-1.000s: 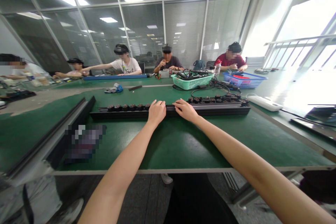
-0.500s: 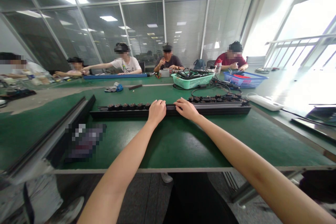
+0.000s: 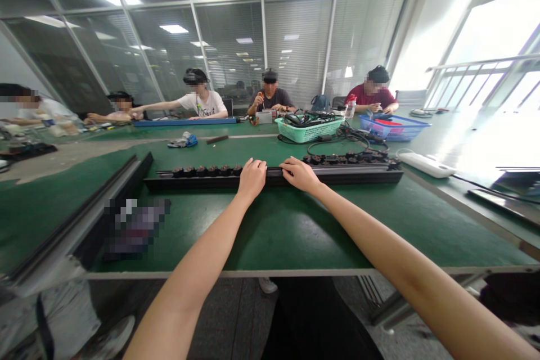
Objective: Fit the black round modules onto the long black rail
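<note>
A long black metal channel [image 3: 346, 178] lies across the green table in front of me. My left hand [image 3: 252, 176] is curled over its middle, fingers bent down on its top edge. A short way to the right, my right hand [image 3: 300, 174] grips the same channel with thumb and fingers close together. A row of small black parts with brownish tops [image 3: 211, 171] runs along the channel left of my hands. More such parts [image 3: 346, 158] sit along its back on the right. My fingertips are partly hidden behind the channel.
Long metal rails [image 3: 80, 219] lie at the left beside a blurred dark packet [image 3: 137, 230]. Beyond the channel are a green basket [image 3: 310, 133] of cables, a blue basket [image 3: 390, 128], a white power strip [image 3: 426, 164] and gloves [image 3: 183, 140]. Several people sit across the table.
My hands and the channel stay almost exactly where they were. Across the table, the person in the dark shirt now holds up an orange-handled tool.
</note>
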The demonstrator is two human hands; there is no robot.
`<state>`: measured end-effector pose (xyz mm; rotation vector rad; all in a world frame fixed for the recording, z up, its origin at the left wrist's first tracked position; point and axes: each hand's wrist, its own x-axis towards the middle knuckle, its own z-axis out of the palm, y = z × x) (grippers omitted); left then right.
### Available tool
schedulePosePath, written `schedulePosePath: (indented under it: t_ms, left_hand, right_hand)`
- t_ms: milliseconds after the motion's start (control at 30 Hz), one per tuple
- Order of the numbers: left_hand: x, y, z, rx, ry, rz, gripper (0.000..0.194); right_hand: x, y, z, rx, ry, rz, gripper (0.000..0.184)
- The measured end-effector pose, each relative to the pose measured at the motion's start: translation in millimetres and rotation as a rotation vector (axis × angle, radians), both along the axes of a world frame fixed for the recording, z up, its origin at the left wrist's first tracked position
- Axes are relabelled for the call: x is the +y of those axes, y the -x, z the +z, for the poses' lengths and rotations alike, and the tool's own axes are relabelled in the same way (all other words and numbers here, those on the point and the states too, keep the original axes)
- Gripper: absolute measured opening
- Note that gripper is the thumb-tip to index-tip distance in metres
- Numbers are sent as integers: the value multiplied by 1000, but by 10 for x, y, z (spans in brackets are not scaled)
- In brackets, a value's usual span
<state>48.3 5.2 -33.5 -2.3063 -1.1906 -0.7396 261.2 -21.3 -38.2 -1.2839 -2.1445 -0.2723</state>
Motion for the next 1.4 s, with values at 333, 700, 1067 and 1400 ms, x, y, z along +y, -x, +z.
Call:
schedulePosePath:
  t_ms: [333, 700, 1067, 1400]
  left_hand:
    - [6, 2, -3, -12, 16, -6, 35]
    - [-40, -25, 27, 16, 29, 43, 31]
    - [-21, -15, 1, 9, 14, 19, 33]
    - [-55, -37, 12, 26, 62, 32, 39]
  right_hand:
    - [18, -25, -20, -2, -28, 16, 34]
    - [67, -95, -84, -7, -95, 49, 34]
    - [33, -120, -55, -34, -67, 33, 36]
    - [-34, -26, -18, -71, -38, -54, 34]
